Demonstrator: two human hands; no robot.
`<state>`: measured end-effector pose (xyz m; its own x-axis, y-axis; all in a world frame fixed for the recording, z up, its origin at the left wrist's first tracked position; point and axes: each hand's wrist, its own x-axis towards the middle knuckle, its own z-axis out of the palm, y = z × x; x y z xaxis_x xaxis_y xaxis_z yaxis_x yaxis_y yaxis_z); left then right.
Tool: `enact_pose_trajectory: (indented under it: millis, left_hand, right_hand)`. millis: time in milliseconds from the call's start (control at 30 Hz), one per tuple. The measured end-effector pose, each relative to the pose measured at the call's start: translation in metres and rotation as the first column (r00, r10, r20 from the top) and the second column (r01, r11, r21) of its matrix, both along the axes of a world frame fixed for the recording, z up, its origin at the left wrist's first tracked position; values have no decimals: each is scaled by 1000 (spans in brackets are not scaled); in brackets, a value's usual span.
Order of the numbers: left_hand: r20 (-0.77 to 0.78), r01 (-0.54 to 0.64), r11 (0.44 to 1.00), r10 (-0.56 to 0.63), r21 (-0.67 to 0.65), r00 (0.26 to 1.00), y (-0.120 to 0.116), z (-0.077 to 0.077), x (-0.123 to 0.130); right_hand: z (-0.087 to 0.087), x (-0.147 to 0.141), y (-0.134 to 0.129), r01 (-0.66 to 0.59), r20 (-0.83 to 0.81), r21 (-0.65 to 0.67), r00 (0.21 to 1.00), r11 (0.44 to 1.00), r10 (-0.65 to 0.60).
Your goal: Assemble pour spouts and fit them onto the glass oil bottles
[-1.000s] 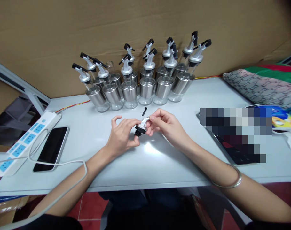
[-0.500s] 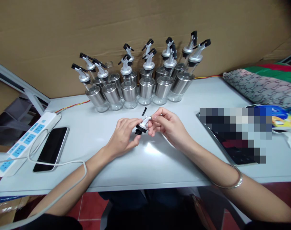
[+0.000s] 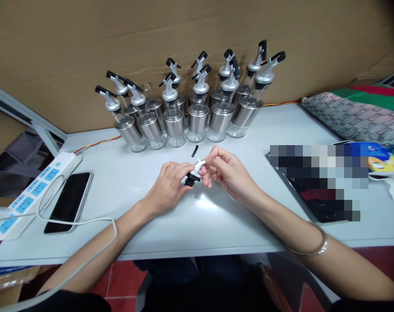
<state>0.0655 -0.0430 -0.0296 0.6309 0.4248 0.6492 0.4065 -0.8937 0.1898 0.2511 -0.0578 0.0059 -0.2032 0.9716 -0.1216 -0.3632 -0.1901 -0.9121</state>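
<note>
Glass bottles (image 3: 197, 121): twelve; six in front, seemingly six behind, the rear row being partly hidden. Spouted pourers (image 3: 201, 86): twelve; eleven mounted on bottles, one off. Bottle without pourer (image 3: 147, 90): one. Loose black piece (image 3: 195, 151): one. Phone (image 3: 69, 203): one. Power strip (image 3: 34, 193): one. Bangle (image 3: 323, 245): one. Patterned cushion (image 3: 356, 117): one.

The bench (image 3: 151, 234) is pale grey-blue. The bottles (image 3: 198, 120) wear brushed silver bands over clear glass, and their spouts (image 3: 201, 84) are silver with black caps. The spout piece (image 3: 197, 170) at the fingers (image 3: 188, 168) is silver and white, with a black ribbed plug; the small clip (image 3: 195, 151) is black. The power strip (image 3: 28, 195) is white with blue sockets, the phone (image 3: 69, 202) black with a silver edge. The cardboard (image 3: 135, 34) is brown, the wire (image 3: 98, 144) red and yellow, the floor tiles (image 3: 124, 279) red, the bracelet (image 3: 320, 245) silver.
</note>
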Motion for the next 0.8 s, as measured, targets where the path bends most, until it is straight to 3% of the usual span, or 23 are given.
enact_pose_trajectory:
  millis: [800]
  left_hand:
    - [-22, -10, 999, 11, 31, 1000, -5, 5, 2]
  right_hand:
    - [-1, -2, -1, -63, 7, 14, 998, 998, 63]
